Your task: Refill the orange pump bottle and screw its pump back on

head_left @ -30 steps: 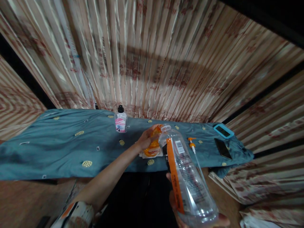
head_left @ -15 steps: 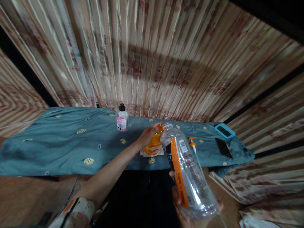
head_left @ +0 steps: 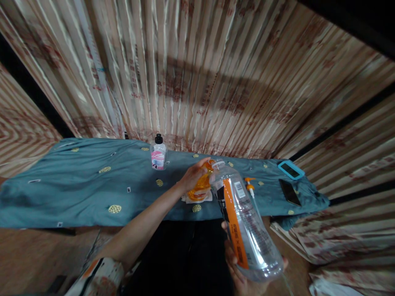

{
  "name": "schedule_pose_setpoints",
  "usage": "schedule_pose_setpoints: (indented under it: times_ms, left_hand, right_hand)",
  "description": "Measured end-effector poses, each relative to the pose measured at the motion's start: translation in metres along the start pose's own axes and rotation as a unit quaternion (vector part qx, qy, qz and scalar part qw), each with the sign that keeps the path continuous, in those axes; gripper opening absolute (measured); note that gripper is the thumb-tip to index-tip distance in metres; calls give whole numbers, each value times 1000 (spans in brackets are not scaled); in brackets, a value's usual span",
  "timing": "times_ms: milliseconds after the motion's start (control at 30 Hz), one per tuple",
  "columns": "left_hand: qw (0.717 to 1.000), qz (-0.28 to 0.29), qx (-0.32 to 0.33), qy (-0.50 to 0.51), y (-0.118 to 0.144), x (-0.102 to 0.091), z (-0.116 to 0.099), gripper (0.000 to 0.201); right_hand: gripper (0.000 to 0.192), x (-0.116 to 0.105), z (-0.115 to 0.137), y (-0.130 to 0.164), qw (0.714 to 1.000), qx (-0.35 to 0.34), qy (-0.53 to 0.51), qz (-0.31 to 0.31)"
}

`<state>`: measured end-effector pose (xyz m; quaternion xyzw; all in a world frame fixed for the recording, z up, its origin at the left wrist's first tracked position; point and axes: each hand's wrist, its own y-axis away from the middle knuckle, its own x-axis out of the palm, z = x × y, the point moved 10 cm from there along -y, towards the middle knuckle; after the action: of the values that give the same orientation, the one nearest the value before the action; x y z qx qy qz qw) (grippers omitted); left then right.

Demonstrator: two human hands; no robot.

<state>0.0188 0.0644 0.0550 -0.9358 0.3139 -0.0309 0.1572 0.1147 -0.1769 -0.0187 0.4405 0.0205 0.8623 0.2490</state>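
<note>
Head camera: the left hand (head_left: 191, 179) grips the orange bottle (head_left: 202, 185) by its upper part, fingers wrapped around the far side. The orange bottle stands near the front edge of the table, on a white cloth (head_left: 202, 199). The right hand (head_left: 239, 273) grips the large clear bottle (head_left: 247, 230) near its base, supporting it from below. This bottle is tilted, with its base toward the person and its open neck just beside the neck of the orange bottle; contact between the two necks cannot be determined. The pump (head_left: 250, 187), orange at the head, lies right of the large bottle, its tube partly covered by it. A small bottle (head_left: 158, 156) with a black cap stands upright to the left. A black phone (head_left: 289, 192) and a blue-framed device (head_left: 291, 169) lie at the right end of the blue-green tablecloth (head_left: 74, 193).
</note>
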Motion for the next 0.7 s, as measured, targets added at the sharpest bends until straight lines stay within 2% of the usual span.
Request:
schedule_pose_setpoints:
  times_ms: [167, 333, 433, 567, 600, 700]
  left_hand:
    - [999, -4, -2, -48, 2, 0, -5, 62]
    - [1000, -17, -4, -19, 1, 4, -1, 74]
    - [1000, -27, -10, -7, 1, 6, 1, 72]
    - [1000, -30, -2, 1, 1, 7, -3, 71]
    - [1000, -29, 1, -1, 1, 8, -4, 72]
    - [999, -31, 5, -12, 2, 7, -6, 71]
  right_hand:
    - [79, 6, -2, -2, 999, 5, -40, -3]
    - [86, 2, -7, 3, 995, 6, -88, -39]
    - [93, 9, -8, 7, 997, 33, -69, -13]
    - [91, 18, -6, 7, 994, 64, -18, 90]
    - [94, 16, -5, 6, 993, 63, 2, 98]
    - [106, 1, -6, 2, 995, 42, 77, 47]
